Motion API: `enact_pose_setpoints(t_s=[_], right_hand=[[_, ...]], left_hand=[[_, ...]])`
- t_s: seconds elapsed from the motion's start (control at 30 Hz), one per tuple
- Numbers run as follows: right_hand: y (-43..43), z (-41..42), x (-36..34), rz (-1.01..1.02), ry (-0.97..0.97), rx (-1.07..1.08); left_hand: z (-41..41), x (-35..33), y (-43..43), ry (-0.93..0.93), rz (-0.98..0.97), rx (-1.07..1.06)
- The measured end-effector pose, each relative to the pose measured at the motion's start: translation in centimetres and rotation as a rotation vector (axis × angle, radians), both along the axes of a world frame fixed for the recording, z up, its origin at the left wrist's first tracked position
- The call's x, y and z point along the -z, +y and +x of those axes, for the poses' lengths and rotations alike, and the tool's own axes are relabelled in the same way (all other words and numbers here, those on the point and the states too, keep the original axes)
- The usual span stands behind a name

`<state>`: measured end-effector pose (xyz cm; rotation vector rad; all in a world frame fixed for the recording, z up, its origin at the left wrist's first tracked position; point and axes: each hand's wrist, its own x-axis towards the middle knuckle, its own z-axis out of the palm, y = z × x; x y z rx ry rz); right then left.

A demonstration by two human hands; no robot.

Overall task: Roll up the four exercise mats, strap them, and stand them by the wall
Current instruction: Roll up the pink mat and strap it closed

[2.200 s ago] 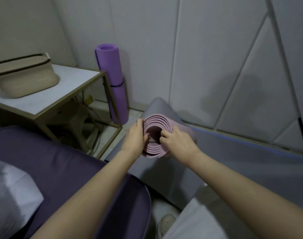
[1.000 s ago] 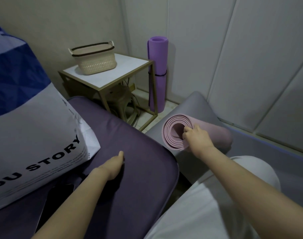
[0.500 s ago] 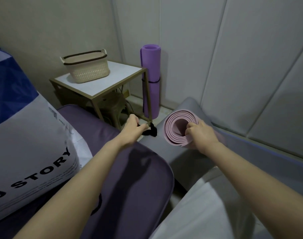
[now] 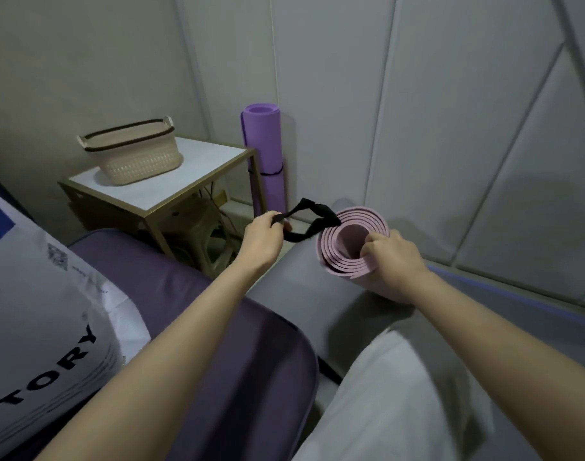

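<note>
Pink mat (image 4: pixel 337 259): fully rolled, lying on its side on a grey surface (image 4: pixel 294 294), open spiral end toward the camera.

Right hand (image 4: pixel 392 257): grips the near rim, fingers curled into the core and palm outside. Judged purpose: keeps the coil from springing loose while no strap is on it.

Left hand (image 4: pixel 263 239): just left of the roll, pinching one end of a black strap (image 4: pixel 329 218). The strap hangs open as a loop, its far end touching the roll's upper rim, presumably ready to slip over the end.

Beyond the left hand, a purple mat (image 4: pixel 263 144) stands upright against the wall (image 4: pixel 317 94), already banded. Left of it is a worktop (image 4: pixel 198 154) carrying a basket (image 4: pixel 134 154).

Step in hand: strapping, second mat.
</note>
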<state>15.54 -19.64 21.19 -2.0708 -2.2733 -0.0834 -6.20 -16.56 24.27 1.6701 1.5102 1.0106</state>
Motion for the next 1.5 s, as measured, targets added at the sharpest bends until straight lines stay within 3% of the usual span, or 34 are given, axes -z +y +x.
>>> enact_pose_setpoints(t_s=[0.4,0.53,0.73,0.93,1.07,1.17,1.37,1.5], right_hand=[[-2.9,10.0,-3.9,0.024,0.072,0.22],[-4.0,12.1,-5.1,-0.006,0.038,0.203],[-6.2,15.1,-5.9,-0.043,0.041,0.18],[-7.7,15.5,-5.1,-0.065,0.072,0.115],[-8.2,15.8,-4.5,-0.079,0.179,0.142],[-8.4,16.1,-4.7,-0.082,0.343,0.164],[-8.6,16.3,-4.6,-0.082,0.447,0.203],[-8.3,15.5,-3.8,0.023,0.496,0.393]], left_hand=[[10.9,-3.4,1.5,-0.5,-0.325,0.062],[14.4,-4.1,2.0,-0.423,-0.296,0.022],[19.5,-4.2,1.5,-0.319,-0.295,0.132],[23.3,-1.6,1.7,-0.091,-0.204,0.28],[24.7,-1.3,0.0,-0.137,-0.109,0.437],[25.1,-0.1,-0.4,0.043,0.051,0.558],[25.3,0.4,-1.2,0.137,0.159,0.5],[26.2,0.3,-1.8,0.139,0.133,0.483]])
